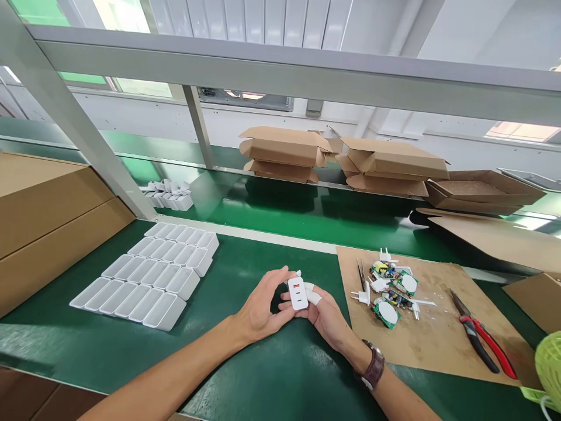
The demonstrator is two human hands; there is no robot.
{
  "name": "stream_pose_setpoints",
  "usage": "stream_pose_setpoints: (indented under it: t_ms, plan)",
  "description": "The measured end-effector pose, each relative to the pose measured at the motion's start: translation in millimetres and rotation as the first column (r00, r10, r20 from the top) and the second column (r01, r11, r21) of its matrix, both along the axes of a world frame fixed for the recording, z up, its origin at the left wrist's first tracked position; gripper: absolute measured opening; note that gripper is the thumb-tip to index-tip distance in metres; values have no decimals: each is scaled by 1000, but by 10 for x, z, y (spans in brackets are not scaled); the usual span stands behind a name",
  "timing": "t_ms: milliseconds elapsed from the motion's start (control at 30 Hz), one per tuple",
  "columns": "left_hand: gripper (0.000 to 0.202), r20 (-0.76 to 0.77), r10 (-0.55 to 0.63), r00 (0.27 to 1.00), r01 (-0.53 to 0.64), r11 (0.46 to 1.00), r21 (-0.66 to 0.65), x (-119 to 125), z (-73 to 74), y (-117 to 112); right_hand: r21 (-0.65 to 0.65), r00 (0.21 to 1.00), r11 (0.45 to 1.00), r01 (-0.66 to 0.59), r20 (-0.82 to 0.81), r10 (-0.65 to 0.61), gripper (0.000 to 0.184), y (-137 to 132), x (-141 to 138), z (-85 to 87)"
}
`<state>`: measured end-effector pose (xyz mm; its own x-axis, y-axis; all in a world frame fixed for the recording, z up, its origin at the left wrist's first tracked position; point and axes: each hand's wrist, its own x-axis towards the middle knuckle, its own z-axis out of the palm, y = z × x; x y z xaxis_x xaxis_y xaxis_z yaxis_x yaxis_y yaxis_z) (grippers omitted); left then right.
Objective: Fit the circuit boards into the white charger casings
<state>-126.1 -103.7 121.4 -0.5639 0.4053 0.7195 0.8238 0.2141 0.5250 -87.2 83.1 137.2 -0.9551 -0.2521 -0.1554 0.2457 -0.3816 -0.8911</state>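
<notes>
charger (297, 293): white with a red port, held upright just above the green desk (263, 374)
left hand (263, 307): fingers clamped on the charger's left side
right hand (326, 316): fingers closed behind and under it
right: red-handled pliers (482, 339), circuit boards (390, 295) on a cardboard sheet (438, 356)
left: rows of white casings (149, 275)
far: folded boxes (284, 153)

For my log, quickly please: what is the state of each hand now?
Left hand: closed around the white charger.
Right hand: closed, holding the same white charger from behind.
</notes>
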Motion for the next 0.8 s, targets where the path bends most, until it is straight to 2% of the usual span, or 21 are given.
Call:
stream_pose_setpoints:
  t_ms: [600,700,800]
  plan:
    - [84,-25,-7,1000,7,1000,-5,-19,-8,4,-3,1000,1000,12,4,-12,41,10,-14,-50]
    - [82,-30,-6,1000,5,1000,-26,-23,-6,-14,76,997,996,42,-71,-36,41,10,-23,-95]
    - [80,-3,34,999,-34,996,-85,-30,-12,-40,231,954,950,209,-263,-146,38,5,-48,-156]
